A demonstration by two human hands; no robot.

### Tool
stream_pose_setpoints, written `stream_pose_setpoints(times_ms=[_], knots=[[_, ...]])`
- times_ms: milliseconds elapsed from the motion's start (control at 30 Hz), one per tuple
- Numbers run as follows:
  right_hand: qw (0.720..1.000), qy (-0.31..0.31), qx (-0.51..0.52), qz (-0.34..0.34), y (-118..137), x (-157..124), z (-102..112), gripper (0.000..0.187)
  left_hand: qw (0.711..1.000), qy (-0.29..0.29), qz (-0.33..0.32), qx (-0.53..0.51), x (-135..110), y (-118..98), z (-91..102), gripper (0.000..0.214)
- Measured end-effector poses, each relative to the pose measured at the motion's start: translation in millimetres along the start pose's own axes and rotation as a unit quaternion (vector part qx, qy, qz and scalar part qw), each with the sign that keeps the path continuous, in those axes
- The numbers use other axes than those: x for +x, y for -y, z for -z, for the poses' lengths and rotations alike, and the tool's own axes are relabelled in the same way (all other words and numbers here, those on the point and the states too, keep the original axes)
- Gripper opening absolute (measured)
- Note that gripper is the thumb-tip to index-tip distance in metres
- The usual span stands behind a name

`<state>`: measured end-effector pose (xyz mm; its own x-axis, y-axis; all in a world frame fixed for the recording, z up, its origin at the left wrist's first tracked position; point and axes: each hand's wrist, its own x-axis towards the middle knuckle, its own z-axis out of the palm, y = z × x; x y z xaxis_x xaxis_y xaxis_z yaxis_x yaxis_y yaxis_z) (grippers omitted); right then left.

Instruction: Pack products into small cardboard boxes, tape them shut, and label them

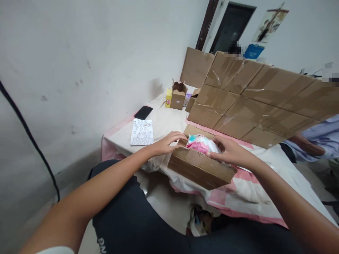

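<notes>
An open-topped brown cardboard box (202,169) stands on the near edge of the cloth-covered table. Inside its opening lies a bundled white cloth with pink and turquoise patches (198,144), rising a little over the front wall. At the box's left end is my left hand (172,141), its thumb and fingers apart, with the fingertips at the rim beside the bundle. My right hand (226,150) curves round the right side of the bundle, thumb in front near the rim and fingers behind. The bundle's underside is hidden in the box.
A phone (143,112) and a marked paper sheet (142,132) lie on the table's left (164,121). Behind stand a small open carton (178,98), a yellow box (168,98) and a tall taped cardboard partition (254,98). Beyond it, at right, shows a person's sleeve (323,135).
</notes>
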<state>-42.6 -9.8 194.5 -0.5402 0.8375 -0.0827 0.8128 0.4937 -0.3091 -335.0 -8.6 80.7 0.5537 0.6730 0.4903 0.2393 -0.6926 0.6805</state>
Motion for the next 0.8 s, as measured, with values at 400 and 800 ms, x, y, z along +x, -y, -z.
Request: stream_pose_setpoints(times_ms=[400,800], knots=[[0.978,0.037,-0.205,0.030,29,2,-32,0.066,0.997,0.035,0.065,-0.025,-15,-12,-0.5,0.088],[0.986,0.039,-0.160,0.017,22,-1,-52,0.048,0.996,0.051,0.072,-0.013,-14,-21,1.6,0.082]])
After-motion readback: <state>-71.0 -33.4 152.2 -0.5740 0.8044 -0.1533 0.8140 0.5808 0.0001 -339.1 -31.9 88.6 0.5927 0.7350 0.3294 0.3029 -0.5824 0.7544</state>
